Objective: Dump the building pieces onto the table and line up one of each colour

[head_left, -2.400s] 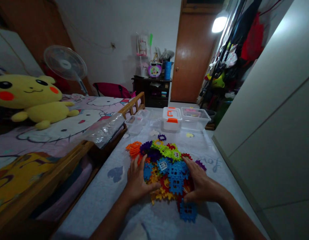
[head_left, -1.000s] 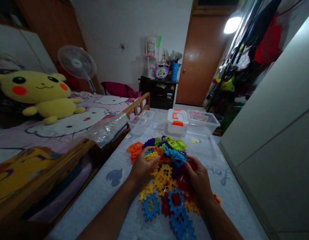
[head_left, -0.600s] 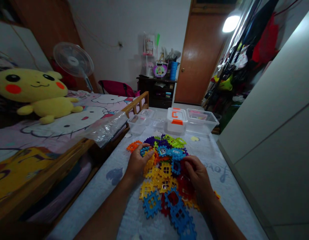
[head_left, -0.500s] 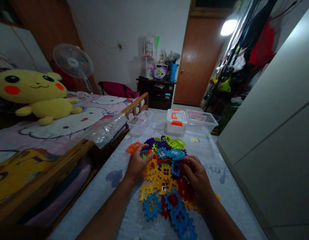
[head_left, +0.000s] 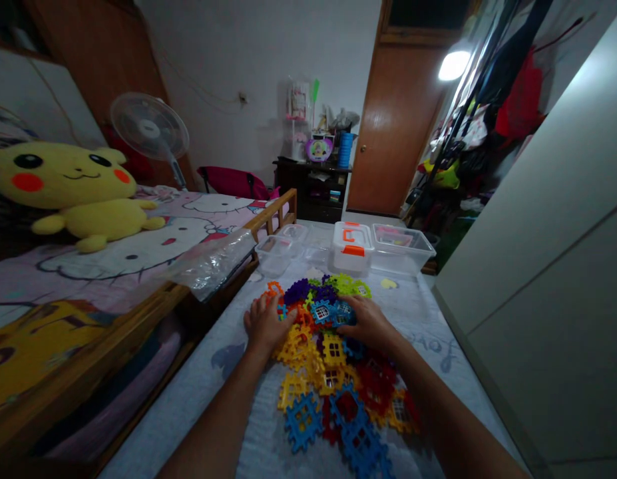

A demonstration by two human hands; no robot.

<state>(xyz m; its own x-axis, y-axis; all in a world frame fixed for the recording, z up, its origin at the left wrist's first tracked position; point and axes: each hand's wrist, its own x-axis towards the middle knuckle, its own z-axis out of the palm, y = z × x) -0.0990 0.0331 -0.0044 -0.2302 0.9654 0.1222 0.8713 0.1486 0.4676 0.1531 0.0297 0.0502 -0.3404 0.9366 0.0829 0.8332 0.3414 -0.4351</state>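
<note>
A heap of flat plastic interlocking tiles (head_left: pixel 333 359) in blue, yellow, red, orange, purple and green lies on a pale printed cloth (head_left: pixel 228 372). My left hand (head_left: pixel 262 324) rests flat on the heap's left side, fingers spread, by the orange tiles (head_left: pixel 274 290). My right hand (head_left: pixel 367 321) lies on the far right part of the heap, fingers curved over blue and purple tiles. Neither hand has a tile lifted off the cloth. Several blue tiles (head_left: pixel 361 439) sit nearest me.
Clear plastic tubs (head_left: pixel 402 249) and a white box with an orange handle (head_left: pixel 351 246) stand beyond the heap. A wooden bed rail (head_left: pixel 138 319) and a bed with a yellow plush toy (head_left: pixel 73 196) are at left. A grey cabinet wall (head_left: pixel 538 233) runs along the right.
Both hands have slid away from me, from the middle of the heap to its far part. The tiles have spread out toward me, with more blue, red and yellow ones lying uncovered.
</note>
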